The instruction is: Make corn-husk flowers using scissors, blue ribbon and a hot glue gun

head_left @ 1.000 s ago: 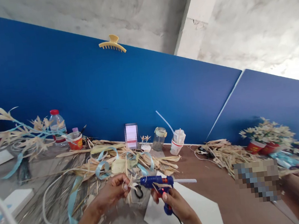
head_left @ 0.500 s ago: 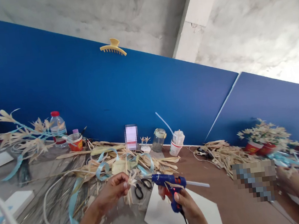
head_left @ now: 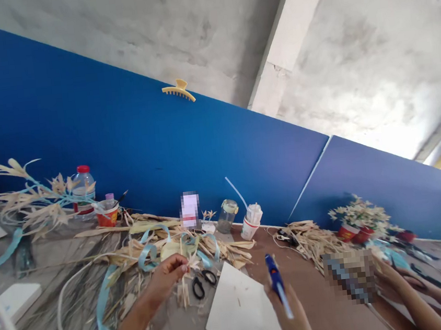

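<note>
My left hand (head_left: 168, 276) pinches a small pale husk flower (head_left: 193, 263) between thumb and fingertips, its petals pointing right. My right hand (head_left: 290, 315) is wrapped round a blue hot glue gun (head_left: 273, 274). A translucent glue stick (head_left: 285, 303) sticks out of its back end, toward me. The gun's nozzle points away from me, apart from the flower. Black-handled scissors (head_left: 198, 288) lie just right of my left hand. Between the hands is a white board (head_left: 236, 315) on the table, with a few scraps on it.
Dried husks and blue ribbon (head_left: 104, 308) cover the table's left and middle. A white cable (head_left: 64, 307) loops at left. Along the blue partition (head_left: 131, 143) stand a bottle (head_left: 84, 192), a glass jar (head_left: 227, 217) and a paper cup (head_left: 250, 230). At right, another person's hands (head_left: 390, 276) work near potted husk flowers (head_left: 362, 216).
My right hand has swung the glue gun right, away from the flower, and turned its nozzle from leftward to away from me. My left hand still holds the flower. The view has shifted right.
</note>
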The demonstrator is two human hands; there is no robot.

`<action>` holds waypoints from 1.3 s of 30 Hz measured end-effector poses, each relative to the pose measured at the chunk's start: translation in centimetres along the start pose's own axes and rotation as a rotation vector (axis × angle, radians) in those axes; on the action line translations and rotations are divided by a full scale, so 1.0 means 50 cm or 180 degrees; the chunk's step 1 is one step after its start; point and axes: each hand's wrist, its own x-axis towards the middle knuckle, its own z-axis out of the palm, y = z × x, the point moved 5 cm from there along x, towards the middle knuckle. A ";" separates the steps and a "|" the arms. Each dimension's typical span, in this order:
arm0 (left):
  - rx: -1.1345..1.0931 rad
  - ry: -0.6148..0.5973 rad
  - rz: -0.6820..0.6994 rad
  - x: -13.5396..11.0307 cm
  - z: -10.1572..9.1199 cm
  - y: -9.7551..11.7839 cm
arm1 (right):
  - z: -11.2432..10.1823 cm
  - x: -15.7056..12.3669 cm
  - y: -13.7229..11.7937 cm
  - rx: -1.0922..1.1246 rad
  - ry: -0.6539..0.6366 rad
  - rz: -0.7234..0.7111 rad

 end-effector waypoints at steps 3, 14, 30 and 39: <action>0.0075 -0.0006 0.0096 -0.001 0.004 0.001 | 0.032 -0.041 0.040 -0.0724 -0.0169 -0.0115; -0.0323 -0.0180 -0.0004 -0.011 0.014 0.003 | 0.057 -0.054 -0.023 -0.0681 -0.0527 -0.0131; -0.0814 -0.0312 -0.0260 -0.007 0.014 -0.015 | 0.331 -0.075 -0.242 0.2591 -0.1508 0.0295; -0.0781 -0.0277 -0.0392 -0.014 0.020 -0.015 | 0.321 -0.080 -0.247 0.2583 -0.1360 -0.0105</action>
